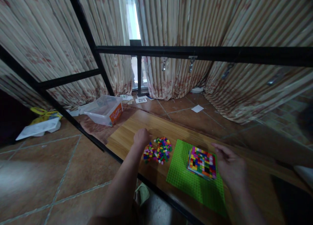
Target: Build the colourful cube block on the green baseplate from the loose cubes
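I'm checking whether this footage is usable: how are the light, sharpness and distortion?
Head view: dim overall, with daylight only through the curtain gap; wide-angle bending makes the black rail and floor tiles curve; the loose bricks, green baseplate and both hands, left and right, look soft, and the right edge falls into shadow.

Multicoloured brick pile (158,149) and patchwork block (202,162) on bright green baseplate (190,182); red-striped beige curtains (171,29).
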### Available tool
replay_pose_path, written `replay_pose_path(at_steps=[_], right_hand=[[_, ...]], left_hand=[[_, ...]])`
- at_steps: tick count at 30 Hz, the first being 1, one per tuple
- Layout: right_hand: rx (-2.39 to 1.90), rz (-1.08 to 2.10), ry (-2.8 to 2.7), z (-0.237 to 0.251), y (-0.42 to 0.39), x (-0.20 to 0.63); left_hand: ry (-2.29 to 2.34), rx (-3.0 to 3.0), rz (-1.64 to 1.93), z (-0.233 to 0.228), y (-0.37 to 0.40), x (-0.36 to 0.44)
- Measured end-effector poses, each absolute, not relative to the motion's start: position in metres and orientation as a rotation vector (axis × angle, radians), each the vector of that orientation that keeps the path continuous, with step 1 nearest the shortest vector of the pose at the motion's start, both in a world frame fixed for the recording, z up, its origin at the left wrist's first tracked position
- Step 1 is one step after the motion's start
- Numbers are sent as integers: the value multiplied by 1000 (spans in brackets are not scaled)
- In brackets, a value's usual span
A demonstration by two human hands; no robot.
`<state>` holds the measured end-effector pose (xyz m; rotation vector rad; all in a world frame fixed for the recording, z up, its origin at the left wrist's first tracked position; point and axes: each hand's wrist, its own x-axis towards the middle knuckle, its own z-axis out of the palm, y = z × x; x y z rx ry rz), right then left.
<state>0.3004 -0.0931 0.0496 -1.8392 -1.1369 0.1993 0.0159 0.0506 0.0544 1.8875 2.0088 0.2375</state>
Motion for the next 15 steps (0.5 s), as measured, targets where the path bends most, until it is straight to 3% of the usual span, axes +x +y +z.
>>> replay_pose_path(at_steps=[9, 12, 15], right_hand=[[-1753, 168, -1105, 60, -94, 296], [-1671, 171, -1061, 64, -94, 292], [-1591, 239, -1059, 68, -94, 286]], left_hand=[[1702, 1834, 564, 66, 48, 34], [1213, 1348, 913, 69, 28, 60], [862, 926, 949, 70, -1, 90]])
